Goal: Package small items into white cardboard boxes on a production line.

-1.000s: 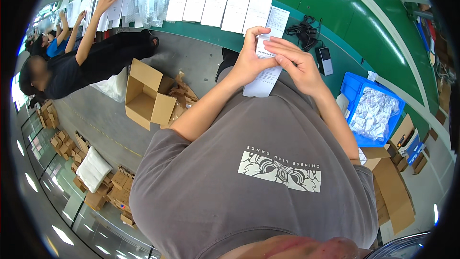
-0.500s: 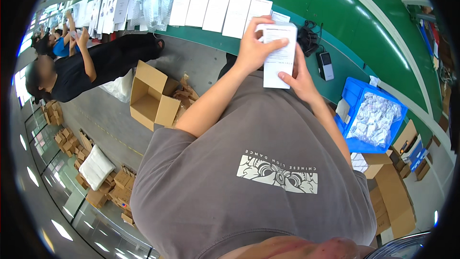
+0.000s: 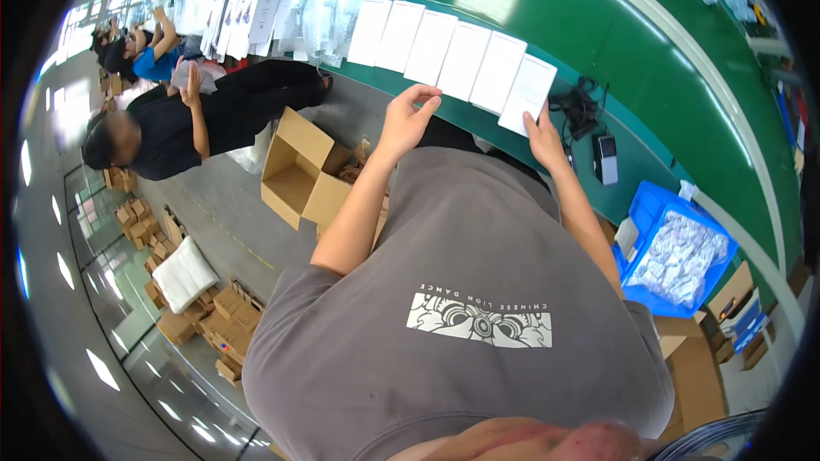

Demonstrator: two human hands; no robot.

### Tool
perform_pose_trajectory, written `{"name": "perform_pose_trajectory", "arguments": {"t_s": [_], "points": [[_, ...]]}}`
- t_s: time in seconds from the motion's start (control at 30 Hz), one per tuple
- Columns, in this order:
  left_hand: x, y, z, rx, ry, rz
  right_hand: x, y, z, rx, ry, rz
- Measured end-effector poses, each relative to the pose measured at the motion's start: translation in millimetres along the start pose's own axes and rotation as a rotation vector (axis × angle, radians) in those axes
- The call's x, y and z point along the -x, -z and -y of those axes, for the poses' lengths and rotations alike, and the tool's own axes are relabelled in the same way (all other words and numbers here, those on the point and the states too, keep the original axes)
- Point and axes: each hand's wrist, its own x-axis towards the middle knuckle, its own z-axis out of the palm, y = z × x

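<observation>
Now the hands are apart! Half a second ago both were up on a white, rectangular printed paper piece in front of the grey T-shirt (image 3: 478,248); here the right hand (image 3: 544,141) alone pinches a white rectangular paper piece (image 3: 528,92), thumb on top at its near right edge. And that piece sits at the right end of a slanting row of matching white paper rectangles (image 3: 465,60), along the near edge of the glossy green table (image 3: 555,8). The left hand (image 3: 408,122) has come away, released, fingers and thumb loosely bent, just nearer than the row. Right of the action, a tangled black cable (image 3: 582,107) and a small black-and-grey device (image 3: 606,160); nearer still, the blue plastic bin (image 3: 662,300).
</observation>
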Motion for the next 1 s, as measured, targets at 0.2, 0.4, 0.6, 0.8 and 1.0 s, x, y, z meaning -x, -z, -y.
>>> {"name": "perform_pose_trajectory", "arguments": {"t_s": [0.2,0.4,0.6,0.8,1.0], "points": [[-60.0,56.5,19.4,-0.097,-0.030,-0.078,-12.7,-11.3,-19.5,0.076,0.068,0.031],[-114.6,96.8,40.3,-0.276,-0.115,0.197,-29.9,51.2,54.7,0.540,-0.287,0.424],[-140.8,131.4,59.3,-0.100,-0.123,0.341,-125.4,43.3,174.6,0.719,-0.142,-0.094],[-141.6,174.8,64.0,0.161,0.059,0.241,-310.0,-70.5,246.9,0.267,0.213,0.094],[-140.5,209.4,59.8,0.289,0.204,0.049,-490.4,-234.9,302.3,0.834,0.878,0.110]]}}
